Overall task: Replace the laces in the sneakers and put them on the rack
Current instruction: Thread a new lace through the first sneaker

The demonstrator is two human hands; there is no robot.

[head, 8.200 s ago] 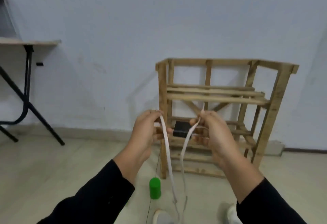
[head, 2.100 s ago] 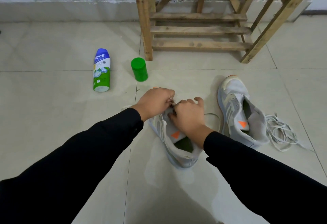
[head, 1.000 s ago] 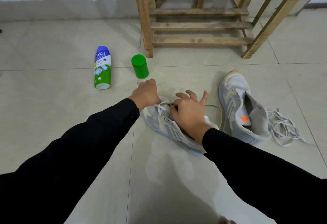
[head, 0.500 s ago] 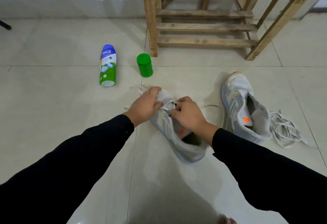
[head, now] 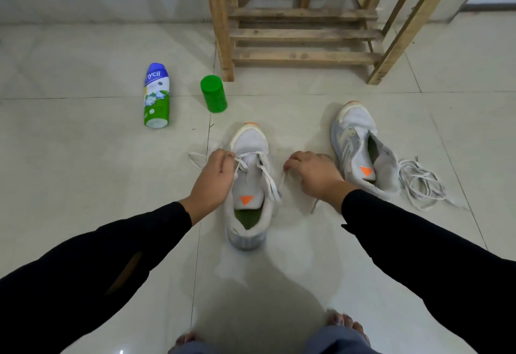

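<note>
**Lace ends pinched, one in each hand**

My left hand point(head: 216, 175) and right hand point(head: 310, 173) each pinch an end of the white lace point(head: 268, 177), either side of the sneaker point(head: 251, 140) on the floor. The second sneaker point(head: 360, 152) lies just right; the rack point(head: 301, 32) stands beyond.

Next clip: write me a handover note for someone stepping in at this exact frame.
Left hand grips one end of the lace; right hand pinches the other end.
Near sneaker sits upright between the hands; the lace seems to run through its lowest eyelets only.
Other sneaker lies to the right, unlaced, with loose laces beside it.
Rack: no sneakers on the shelves in view.
Left to do: finish lacing both, then rack them.
</note>
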